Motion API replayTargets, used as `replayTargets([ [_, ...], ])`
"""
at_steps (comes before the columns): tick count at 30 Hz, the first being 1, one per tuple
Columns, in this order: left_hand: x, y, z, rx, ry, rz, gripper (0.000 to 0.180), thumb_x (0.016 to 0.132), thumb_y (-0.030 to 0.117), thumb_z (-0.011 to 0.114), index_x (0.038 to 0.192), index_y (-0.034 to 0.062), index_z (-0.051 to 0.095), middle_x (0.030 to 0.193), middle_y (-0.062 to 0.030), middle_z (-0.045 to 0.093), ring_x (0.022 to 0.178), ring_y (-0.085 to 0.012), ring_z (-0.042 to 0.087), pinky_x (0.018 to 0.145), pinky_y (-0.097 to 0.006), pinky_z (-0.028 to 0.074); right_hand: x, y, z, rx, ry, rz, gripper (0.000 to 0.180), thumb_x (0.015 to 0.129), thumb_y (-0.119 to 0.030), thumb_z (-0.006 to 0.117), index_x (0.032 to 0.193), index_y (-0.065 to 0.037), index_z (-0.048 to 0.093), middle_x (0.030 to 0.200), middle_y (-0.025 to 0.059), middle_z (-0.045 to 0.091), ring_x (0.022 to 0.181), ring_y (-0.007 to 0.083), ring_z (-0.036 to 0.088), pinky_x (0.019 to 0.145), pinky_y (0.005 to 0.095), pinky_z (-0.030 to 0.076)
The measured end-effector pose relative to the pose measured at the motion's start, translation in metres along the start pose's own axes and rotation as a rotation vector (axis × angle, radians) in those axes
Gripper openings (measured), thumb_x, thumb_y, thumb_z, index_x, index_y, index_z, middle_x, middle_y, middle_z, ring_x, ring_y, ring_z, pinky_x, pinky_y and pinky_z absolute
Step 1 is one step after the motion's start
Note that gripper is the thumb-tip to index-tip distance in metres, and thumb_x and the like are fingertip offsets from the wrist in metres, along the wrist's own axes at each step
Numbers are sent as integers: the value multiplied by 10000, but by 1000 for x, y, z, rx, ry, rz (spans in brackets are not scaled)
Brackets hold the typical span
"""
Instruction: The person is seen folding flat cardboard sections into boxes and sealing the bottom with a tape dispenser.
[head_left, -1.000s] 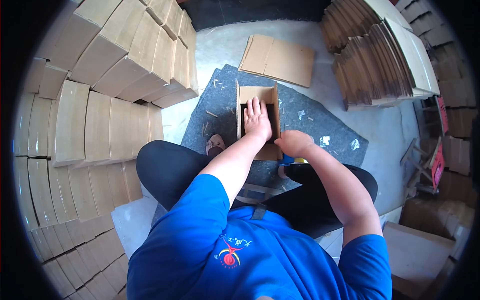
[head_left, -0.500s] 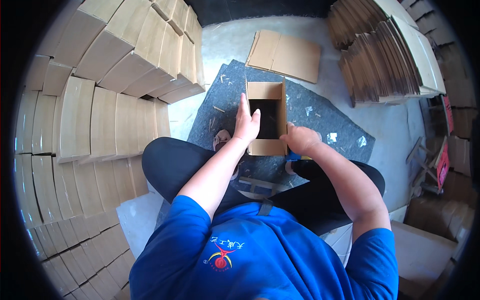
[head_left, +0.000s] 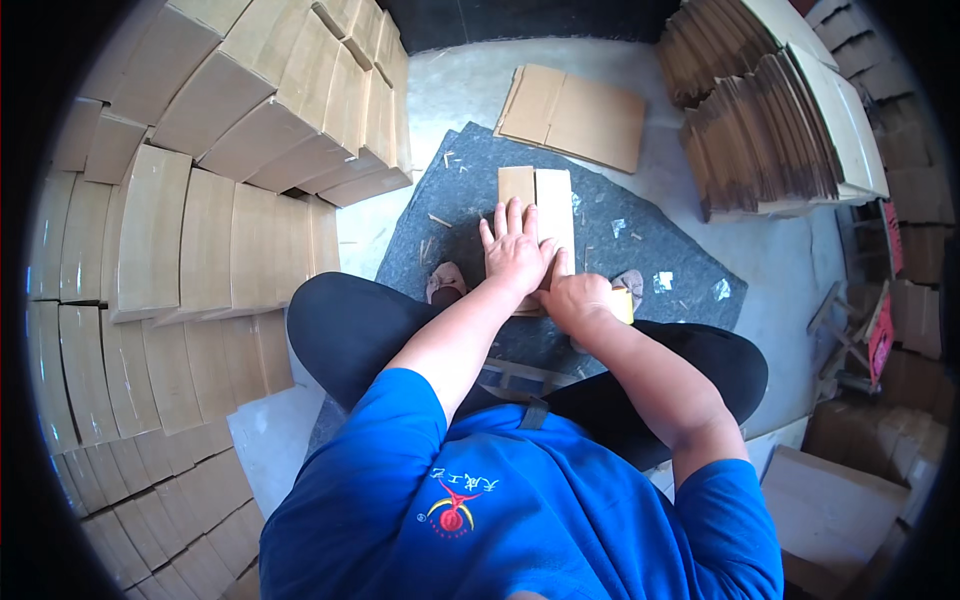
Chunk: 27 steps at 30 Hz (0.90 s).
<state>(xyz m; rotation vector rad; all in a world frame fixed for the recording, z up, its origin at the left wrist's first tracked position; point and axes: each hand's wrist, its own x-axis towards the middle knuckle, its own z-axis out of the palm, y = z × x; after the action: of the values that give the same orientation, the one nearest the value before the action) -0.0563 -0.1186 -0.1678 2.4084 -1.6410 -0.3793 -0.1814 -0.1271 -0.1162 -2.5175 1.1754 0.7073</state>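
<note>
Between my feet stands a small brown cardboard box [head_left: 555,205], its two long top flaps folded inward with a narrow seam between them. My left hand [head_left: 517,255] lies flat across the flaps, fingers spread, and presses on them near the seam. Close beside it, at the box's near end, my right hand [head_left: 578,300] is closed around a tool, its index finger stretched along the right flap. Only a yellow part of that tool [head_left: 623,304] shows past the hand; its kind is hidden.
A dark mat [head_left: 660,235] with scraps lies under the box. Beyond it is a flattened carton [head_left: 580,115]. Stacked boxes [head_left: 210,235] rise on the left, bundles of flat cardboard [head_left: 760,135] at the far right. A small folding stand [head_left: 850,335] is on the right.
The box's long flaps have gone from upright to folded shut over its opening. My left hand has moved from the box's left side onto its top; my right hand has come in to the near end.
</note>
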Motion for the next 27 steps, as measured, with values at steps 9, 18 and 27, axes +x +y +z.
replayTargets([
  [9, 82, -21, -2, -90, 13, 123, 513, 857, 531, 648, 1069, 64, 628, 1592, -150, 258, 1499, -329, 140, 1201, -503, 146, -6, 4, -11, -14, -93, -19, 1085, 857, -654, 584, 1508, 95, 145, 888, 127, 732, 780, 248, 726, 693, 354, 556],
  [18, 104, -36, 7, -321, 109, 283, 362, 777, 322, 795, 949, 46, 634, 1415, -185, 499, 1369, -347, 391, 1133, -436, 340, -4, 14, -3, -47, -139, -52, 1213, 742, -568, 764, 1522, 74, 92, 875, 120, 730, 775, 250, 722, 693, 355, 554],
  [27, 90, -34, 9, -143, 41, 297, 799, 845, 463, 687, 1471, 74, 378, 1514, -113, 403, 1435, -324, 300, 1195, -430, 240, -3, 13, -16, -4, -168, -49, 1199, 726, -517, 801, 1524, 61, 117, 929, 129, 735, 831, 254, 726, 730, 359, 562],
])
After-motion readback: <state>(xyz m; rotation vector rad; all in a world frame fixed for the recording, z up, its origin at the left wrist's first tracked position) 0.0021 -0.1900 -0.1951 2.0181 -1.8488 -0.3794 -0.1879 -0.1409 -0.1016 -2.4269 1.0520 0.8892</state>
